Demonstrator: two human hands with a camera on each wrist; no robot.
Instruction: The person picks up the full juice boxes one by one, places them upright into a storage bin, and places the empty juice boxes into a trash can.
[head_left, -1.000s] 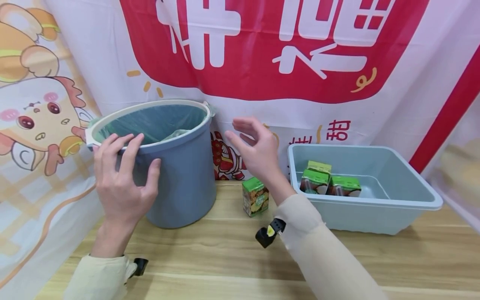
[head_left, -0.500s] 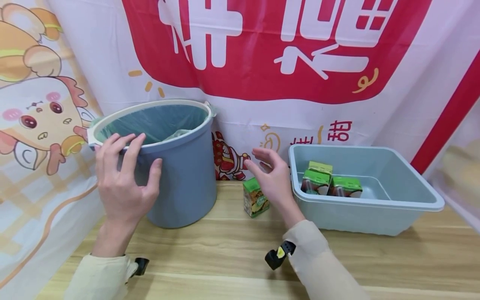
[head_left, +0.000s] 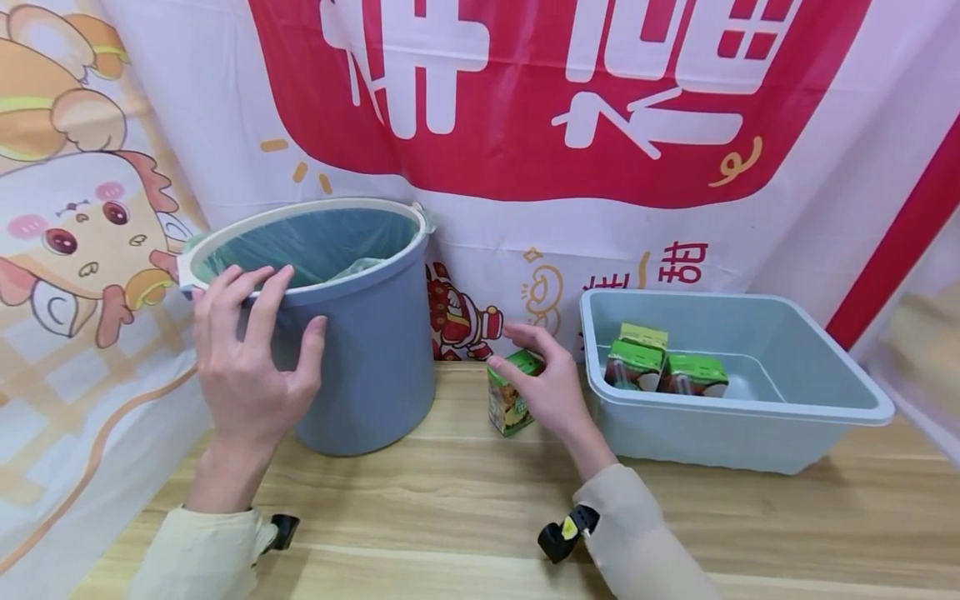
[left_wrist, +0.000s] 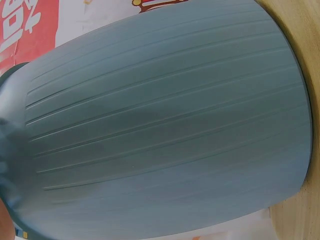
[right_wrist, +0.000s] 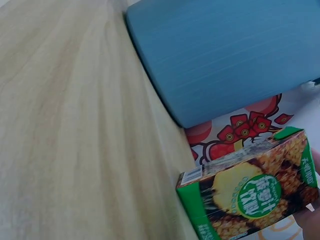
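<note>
A small pineapple juice carton (right_wrist: 250, 192) with green ends stands upright on the table left of the blue tub. My right hand (head_left: 551, 387) is at its top, the thumb on the near side and the fingers on the far side. Whether they press on the carton cannot be told. My left hand (head_left: 251, 367) is at the near rim of the blue-grey bin (head_left: 367, 358). Its fingertips reach over the rim and its thumb stands apart from them, in front of the bin wall. The left wrist view is mostly filled by the bin's ribbed side (left_wrist: 170, 120).
A thin clear green bag lines the bin's mouth (head_left: 322, 242). To the right, a light blue tub (head_left: 742, 433) holds several juice cartons (head_left: 633, 362) in its left part. A printed white and red cloth (head_left: 495, 167) hangs behind. The wooden table (head_left: 420, 517) runs along the front.
My right hand has come down from beside the bin to the top of the pineapple juice carton. The left hand keeps its place at the bin rim, and the carton has not moved.
</note>
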